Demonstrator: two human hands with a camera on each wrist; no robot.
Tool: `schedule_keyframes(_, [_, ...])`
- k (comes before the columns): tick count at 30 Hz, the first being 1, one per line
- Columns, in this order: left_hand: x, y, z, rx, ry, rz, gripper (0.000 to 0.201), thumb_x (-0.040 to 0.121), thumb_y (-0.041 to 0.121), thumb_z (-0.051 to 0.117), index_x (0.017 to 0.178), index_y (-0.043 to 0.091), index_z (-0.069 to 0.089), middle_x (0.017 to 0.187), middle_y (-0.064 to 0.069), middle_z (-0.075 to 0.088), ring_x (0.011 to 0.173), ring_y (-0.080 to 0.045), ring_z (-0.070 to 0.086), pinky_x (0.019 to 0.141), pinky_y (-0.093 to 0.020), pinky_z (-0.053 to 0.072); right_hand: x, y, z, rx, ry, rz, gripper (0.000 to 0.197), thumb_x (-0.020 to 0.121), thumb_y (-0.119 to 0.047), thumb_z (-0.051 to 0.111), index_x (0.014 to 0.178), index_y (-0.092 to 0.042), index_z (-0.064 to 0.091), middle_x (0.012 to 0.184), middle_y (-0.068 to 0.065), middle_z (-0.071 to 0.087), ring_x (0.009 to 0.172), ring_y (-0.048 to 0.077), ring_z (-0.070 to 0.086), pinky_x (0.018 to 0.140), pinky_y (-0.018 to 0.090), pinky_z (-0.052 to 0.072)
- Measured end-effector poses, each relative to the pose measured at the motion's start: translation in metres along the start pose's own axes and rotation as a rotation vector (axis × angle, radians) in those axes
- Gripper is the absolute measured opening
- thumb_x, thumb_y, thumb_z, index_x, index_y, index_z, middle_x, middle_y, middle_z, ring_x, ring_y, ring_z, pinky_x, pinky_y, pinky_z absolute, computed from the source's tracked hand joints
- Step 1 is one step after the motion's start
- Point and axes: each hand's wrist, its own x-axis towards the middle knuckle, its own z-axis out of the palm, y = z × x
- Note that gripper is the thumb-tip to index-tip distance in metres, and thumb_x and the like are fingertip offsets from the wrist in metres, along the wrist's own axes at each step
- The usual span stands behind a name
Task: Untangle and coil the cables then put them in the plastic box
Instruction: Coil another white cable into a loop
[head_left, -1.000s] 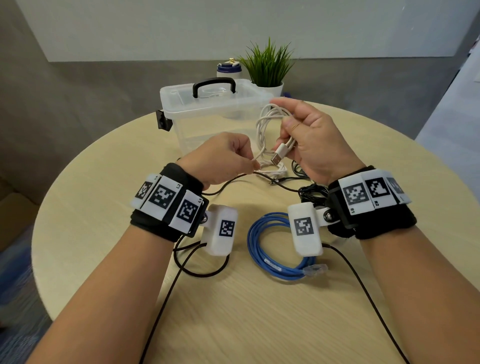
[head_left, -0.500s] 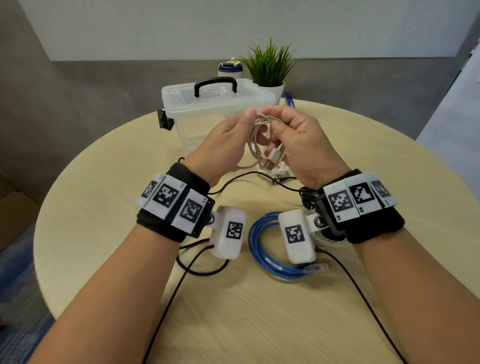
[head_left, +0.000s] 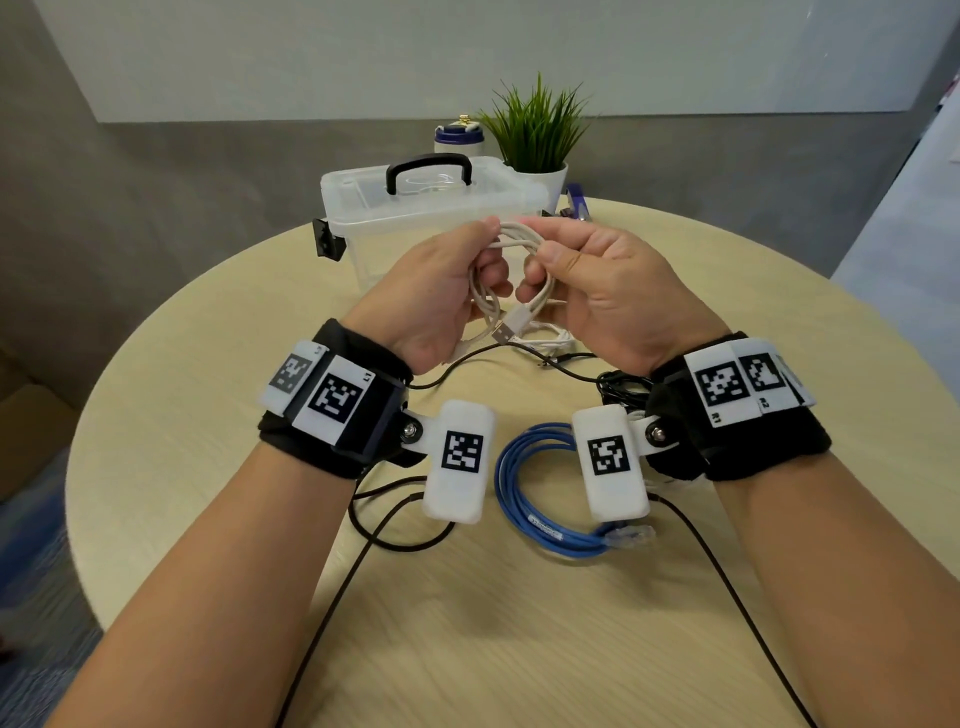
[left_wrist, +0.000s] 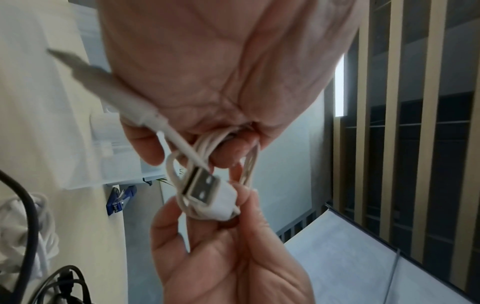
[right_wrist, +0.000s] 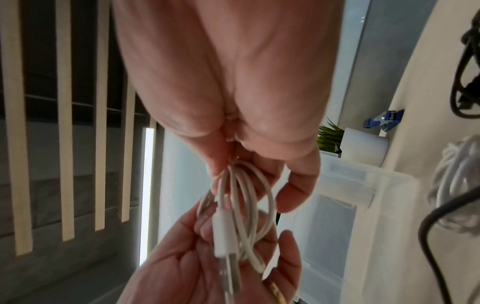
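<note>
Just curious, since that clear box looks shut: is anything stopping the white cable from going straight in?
Yes. The plastic box has its lid on, so the white cable, held by both hands, cannot drop in.

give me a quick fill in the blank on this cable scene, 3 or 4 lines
1. Both hands hold a coiled ____ cable above the table.
2. The coiled cable lying on the table between the wrists is ____ in colour.
3. The plastic box has its lid ____.
4. The box handle is ____.

Missing words: white; blue; closed; black
</note>
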Motion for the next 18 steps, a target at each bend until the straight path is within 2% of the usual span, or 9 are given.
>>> schedule_keyframes(3, [-0.0002,0.001,0.0007,-0.062,0.01,0.019,0.037,0.101,0.023,0.037,0.065,0.018,0.041,0.05,0.007,0.034,0.049,-0.009,0.039,0.066,-0.029,0.028,-0.0021,-0.0022,-0.0024,-0.069,0.008,0.025,0.026,0.099,-0.002,0.04,0.117,-0.006,0.059,0.069,0.001,0.061,0.074,0.017,0.058,0.079,0.039,0.046])
schedule_keyframes(8, [-0.0007,-0.0016,-0.0003,0.022,-0.011,0.012,0.039,0.102,0.029,0.035,0.065,0.018,0.038,0.05,0.007,0.035,0.056,-0.012,0.038,0.067,-0.03,0.031,-0.0051,-0.0019,-0.0018,-0.137,0.055,0.044,0.016,0.093,-0.002,0.053,0.101,-0.003,0.066,0.069,0.005,0.063,0.073,0.021,0.059,0.091,0.053,0.049])
schedule_keyframes(11, [-0.0006,-0.0016,-0.0029,0.036,-0.035,0.018,0.041,0.103,0.033,0.033,0.065,0.017,0.038,0.049,0.008,0.037,0.057,-0.012,0.041,0.066,-0.029,0.034,-0.0043,-0.0019,-0.0018,-0.129,0.097,0.061,0.012,0.089,-0.003,0.059,0.096,-0.003,0.068,0.071,0.008,0.065,0.072,0.022,0.062,0.088,0.055,0.052])
schedule_keyframes(14, [-0.0003,-0.0023,-0.0032,0.042,-0.044,0.034,0.042,0.102,0.034,0.034,0.065,0.016,0.044,0.048,0.007,0.038,0.058,-0.012,0.042,0.067,-0.028,0.036,-0.0027,-0.0017,-0.0032,-0.123,0.107,0.064,0.019,0.089,0.001,0.058,0.106,-0.003,0.065,0.08,0.012,0.064,0.074,0.022,0.063,0.085,0.057,0.053])
schedule_keyframes(16, [-0.0003,-0.003,-0.0016,0.023,-0.024,0.045,0.042,0.102,0.032,0.036,0.066,0.015,0.046,0.047,0.007,0.04,0.054,-0.011,0.043,0.067,-0.026,0.037,-0.0025,-0.0016,-0.0038,-0.147,0.1,0.088,0.028,0.088,0.001,0.061,0.114,-0.006,0.061,0.087,0.013,0.064,0.077,0.023,0.064,0.081,0.052,0.057])
schedule_keyframes(18, [0.0002,-0.0034,-0.0012,0.009,0.018,0.06,0.04,0.101,0.032,0.037,0.067,0.015,0.047,0.047,0.007,0.04,0.055,-0.011,0.043,0.065,-0.025,0.038,-0.0023,-0.0015,-0.003,-0.213,0.12,0.141,0.035,0.084,-0.005,0.068,0.116,-0.008,0.055,0.096,0.016,0.063,0.079,0.023,0.063,0.07,0.043,0.059])
